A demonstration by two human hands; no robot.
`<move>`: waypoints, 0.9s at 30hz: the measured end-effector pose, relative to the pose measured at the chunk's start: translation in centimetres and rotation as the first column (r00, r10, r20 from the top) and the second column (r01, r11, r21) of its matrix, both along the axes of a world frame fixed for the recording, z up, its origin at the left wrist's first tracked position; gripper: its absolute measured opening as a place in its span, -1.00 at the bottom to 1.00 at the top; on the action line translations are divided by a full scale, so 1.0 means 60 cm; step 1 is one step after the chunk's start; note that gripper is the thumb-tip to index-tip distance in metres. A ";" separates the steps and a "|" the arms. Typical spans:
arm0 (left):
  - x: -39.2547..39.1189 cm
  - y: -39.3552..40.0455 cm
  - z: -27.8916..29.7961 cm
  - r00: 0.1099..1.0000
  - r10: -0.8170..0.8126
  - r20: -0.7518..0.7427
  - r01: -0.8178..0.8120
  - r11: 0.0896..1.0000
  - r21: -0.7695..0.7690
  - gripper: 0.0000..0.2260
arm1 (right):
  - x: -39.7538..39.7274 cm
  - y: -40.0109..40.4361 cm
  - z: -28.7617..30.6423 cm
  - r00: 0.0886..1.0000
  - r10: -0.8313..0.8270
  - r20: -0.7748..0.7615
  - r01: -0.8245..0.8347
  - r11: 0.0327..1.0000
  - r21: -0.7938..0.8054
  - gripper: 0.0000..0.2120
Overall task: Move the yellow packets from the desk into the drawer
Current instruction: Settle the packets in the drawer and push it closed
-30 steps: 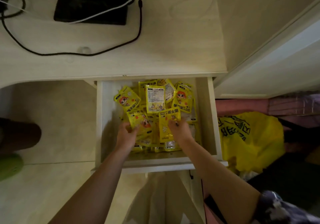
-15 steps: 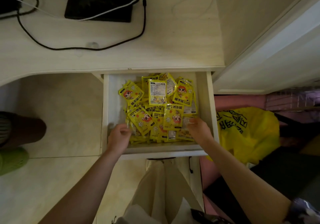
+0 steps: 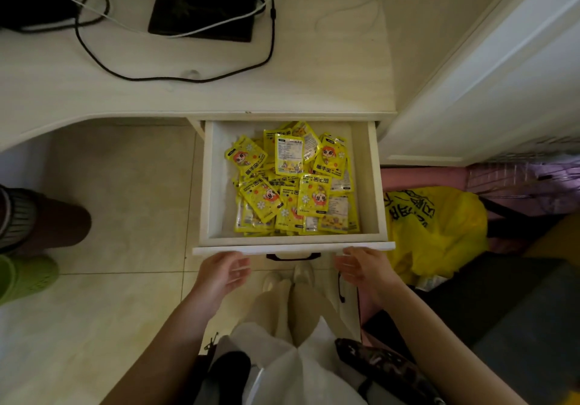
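A white drawer (image 3: 381, 185) stands pulled out under the desk (image 3: 314, 84). Several yellow packets (image 3: 292, 181) with cartoon faces lie heaped inside it, filling the middle and right. My left hand (image 3: 222, 274) hovers just in front of the drawer's front panel, left of the dark handle (image 3: 293, 256), fingers relaxed and holding nothing. My right hand (image 3: 364, 266) sits at the front panel's right end, fingers loosely spread and empty. No packets show on the desk top.
A black flat device (image 3: 204, 6) and black and white cables (image 3: 270, 43) lie on the desk. A yellow plastic bag (image 3: 439, 232) sits on the floor to the right. Another person's leg and green shoe (image 3: 25, 276) stand at left. My legs are below the drawer.
Both hands have drawn back out of the drawer, leaving the packets, and now sit in front of its front panel. The camera has pulled back.
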State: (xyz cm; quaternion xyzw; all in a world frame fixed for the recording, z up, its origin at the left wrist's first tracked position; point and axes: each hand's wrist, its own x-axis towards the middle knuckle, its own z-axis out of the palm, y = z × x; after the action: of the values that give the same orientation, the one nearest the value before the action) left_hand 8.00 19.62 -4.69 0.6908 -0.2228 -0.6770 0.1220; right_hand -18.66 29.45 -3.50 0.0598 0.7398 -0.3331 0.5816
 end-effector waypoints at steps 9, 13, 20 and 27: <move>-0.008 -0.016 -0.013 0.995 0.089 -0.035 -0.083 0.986 0.148 -0.76 | -0.029 -0.014 -0.011 0.904 -0.389 0.177 0.371 0.920 0.129 -0.68; -0.021 -0.025 -0.022 0.956 0.262 -0.135 -0.224 0.943 0.246 -0.74 | -0.048 -0.033 -0.011 0.859 -0.476 0.187 0.465 0.879 0.105 -0.85; -0.032 -0.046 -0.031 0.925 0.357 -0.128 -0.321 0.918 0.234 -0.89 | -0.071 -0.053 -0.036 0.882 -0.432 0.191 0.381 0.889 0.253 -0.67; -0.049 -0.062 -0.029 0.931 0.354 -0.084 -0.335 0.925 0.181 -0.93 | -0.083 -0.087 -0.028 0.859 -0.486 0.163 0.428 0.855 0.292 -0.68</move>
State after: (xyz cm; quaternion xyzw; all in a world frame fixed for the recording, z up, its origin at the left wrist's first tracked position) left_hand 5.03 15.89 -6.46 0.6867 -0.0339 -0.6996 0.1947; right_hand -23.62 24.26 -5.17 0.3446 0.6665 -0.3589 0.5552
